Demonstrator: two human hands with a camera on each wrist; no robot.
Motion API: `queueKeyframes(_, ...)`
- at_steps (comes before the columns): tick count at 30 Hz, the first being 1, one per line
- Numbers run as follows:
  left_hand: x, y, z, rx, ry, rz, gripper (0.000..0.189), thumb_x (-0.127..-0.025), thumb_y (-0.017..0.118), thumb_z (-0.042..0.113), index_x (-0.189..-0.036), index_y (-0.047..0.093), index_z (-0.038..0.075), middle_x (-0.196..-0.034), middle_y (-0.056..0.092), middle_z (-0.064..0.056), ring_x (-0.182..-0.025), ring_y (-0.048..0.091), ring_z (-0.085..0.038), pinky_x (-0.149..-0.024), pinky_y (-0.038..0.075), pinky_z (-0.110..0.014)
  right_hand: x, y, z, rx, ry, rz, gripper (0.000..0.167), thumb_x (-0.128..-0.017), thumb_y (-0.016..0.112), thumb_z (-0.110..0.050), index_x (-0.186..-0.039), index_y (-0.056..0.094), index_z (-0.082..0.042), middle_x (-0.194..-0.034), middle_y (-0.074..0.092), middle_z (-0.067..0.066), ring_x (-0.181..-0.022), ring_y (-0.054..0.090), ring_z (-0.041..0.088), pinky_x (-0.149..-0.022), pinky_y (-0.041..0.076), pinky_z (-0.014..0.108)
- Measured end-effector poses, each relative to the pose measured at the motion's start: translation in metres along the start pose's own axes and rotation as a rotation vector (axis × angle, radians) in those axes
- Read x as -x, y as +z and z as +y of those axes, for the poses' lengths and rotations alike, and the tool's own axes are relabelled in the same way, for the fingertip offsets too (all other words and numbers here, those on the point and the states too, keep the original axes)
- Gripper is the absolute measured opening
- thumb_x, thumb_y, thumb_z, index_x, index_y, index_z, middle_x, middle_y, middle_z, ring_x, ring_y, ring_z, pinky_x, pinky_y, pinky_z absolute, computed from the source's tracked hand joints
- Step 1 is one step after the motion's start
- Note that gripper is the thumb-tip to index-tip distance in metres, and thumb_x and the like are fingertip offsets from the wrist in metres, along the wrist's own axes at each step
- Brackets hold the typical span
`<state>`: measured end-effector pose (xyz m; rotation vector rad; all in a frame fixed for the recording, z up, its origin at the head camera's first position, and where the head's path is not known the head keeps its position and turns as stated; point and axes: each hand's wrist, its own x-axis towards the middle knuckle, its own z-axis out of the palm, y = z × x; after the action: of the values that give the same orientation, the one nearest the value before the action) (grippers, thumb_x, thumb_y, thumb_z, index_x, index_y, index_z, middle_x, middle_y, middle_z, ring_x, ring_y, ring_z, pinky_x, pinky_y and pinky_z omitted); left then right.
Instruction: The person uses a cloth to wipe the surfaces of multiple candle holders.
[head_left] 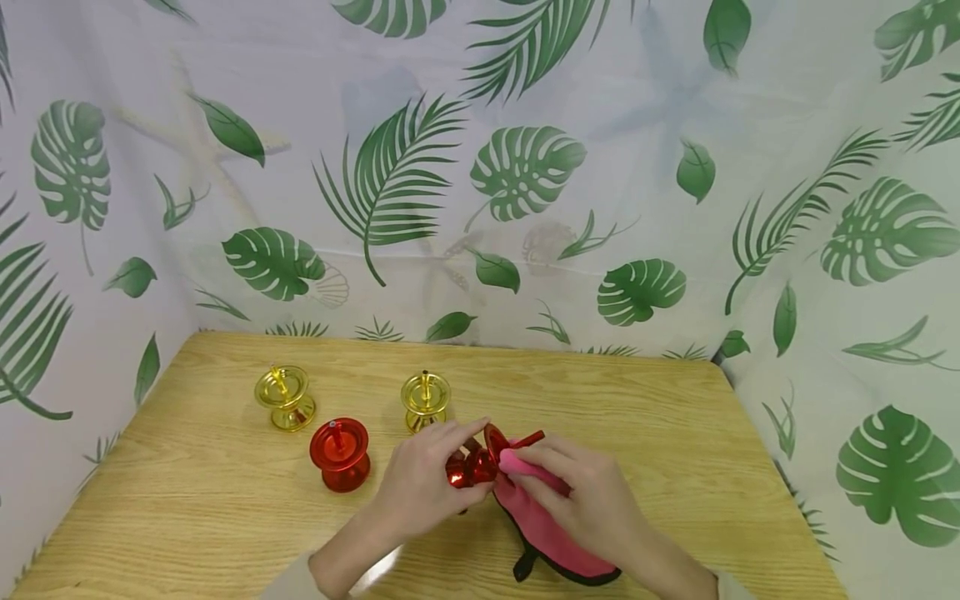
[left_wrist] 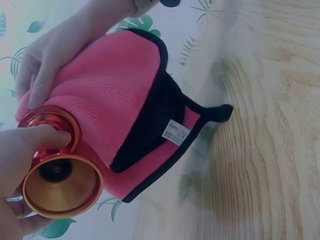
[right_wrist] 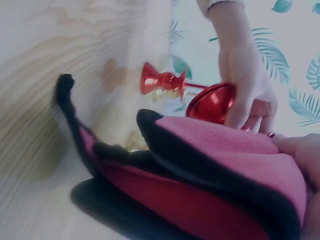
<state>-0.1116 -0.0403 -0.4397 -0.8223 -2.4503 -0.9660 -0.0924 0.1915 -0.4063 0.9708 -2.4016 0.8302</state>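
Curling my left grip (head_left: 422, 478) round a red metal candle holder (head_left: 483, 467), I have it tipped sideways above the tabletop (head_left: 225, 517), its spike (head_left: 532, 438) pointing right. My right grip (head_left: 588, 492) pinches a black-edged pink cloth (head_left: 553, 535) with a white label (left_wrist: 176, 132) against the dish (head_left: 494, 442); a second red holder (head_left: 347, 473) and two gold candle holders (head_left: 426, 395) stand upright to the left.

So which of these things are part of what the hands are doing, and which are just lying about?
In the job:
- held red stand, in the left hand
- pink cloth, dark-edged, in the right hand

Apparently just standing on the table, not held:
- other red stand
- far-left gold stand
- second gold stand
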Motion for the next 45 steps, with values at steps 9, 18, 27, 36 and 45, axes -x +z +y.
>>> queueKeyframes(9, 0.000, 0.001, 0.002, 0.082, -0.040, -0.047, 0.064, -0.074, 0.094, 0.021, -0.132, 0.071, 0.007, -0.096, 0.078, 0.001, -0.079, 0.073, -0.008, -0.068, 0.054, -0.016, 0.010, 0.007, 0.017, -0.002, -0.196, 0.157, 0.032, -0.104, 0.062, -0.035, -0.102, 0.079, -0.008, -0.094, 0.077, 0.003, -0.079, 0.076, 0.015, -0.078, 0.061, 0.018)
queueKeyframes(18, 0.000, 0.002, 0.002, 0.033, -0.046, -0.044, 0.062, -0.074, 0.093, 0.025, -0.130, 0.072, 0.009, -0.095, 0.077, 0.003, -0.078, 0.072, -0.007, -0.067, 0.052, -0.016, 0.012, 0.001, 0.022, 0.070, -0.113, 0.316, 0.035, -0.104, 0.064, -0.038, -0.097, 0.077, -0.006, -0.088, 0.077, 0.005, -0.073, 0.076, 0.019, -0.078, 0.060, 0.014)
queueKeyframes(27, 0.000, 0.002, 0.003, 0.009, -0.028, -0.042, 0.064, -0.073, 0.094, 0.028, -0.130, 0.073, 0.010, -0.095, 0.077, 0.003, -0.077, 0.069, -0.006, -0.066, 0.050, -0.016, 0.016, 0.002, 0.020, 0.048, -0.089, 0.255, 0.037, -0.103, 0.063, -0.040, -0.098, 0.078, -0.006, -0.089, 0.077, 0.003, -0.075, 0.077, 0.018, -0.079, 0.060, 0.014)
queueKeyframes(36, 0.002, 0.007, 0.002, -0.150, 0.072, -0.014, 0.068, -0.070, 0.096, 0.027, -0.132, 0.072, 0.012, -0.098, 0.077, 0.001, -0.084, 0.069, -0.012, -0.064, 0.054, -0.020, 0.014, 0.014, 0.005, 0.004, 0.017, 0.113, 0.029, -0.078, 0.091, -0.004, -0.104, 0.081, -0.011, -0.092, 0.080, -0.003, -0.079, 0.076, 0.007, -0.075, 0.059, 0.012)
queueKeyframes(45, 0.006, 0.012, 0.001, -0.279, 0.157, 0.029, 0.072, -0.068, 0.099, 0.032, -0.133, 0.071, 0.017, -0.096, 0.072, 0.003, -0.087, 0.067, -0.011, -0.062, 0.056, -0.023, 0.006, 0.014, -0.008, -0.064, 0.207, 0.068, 0.017, -0.083, 0.087, -0.007, -0.097, 0.080, -0.016, -0.088, 0.080, -0.005, -0.075, 0.066, -0.005, -0.062, 0.052, 0.011)
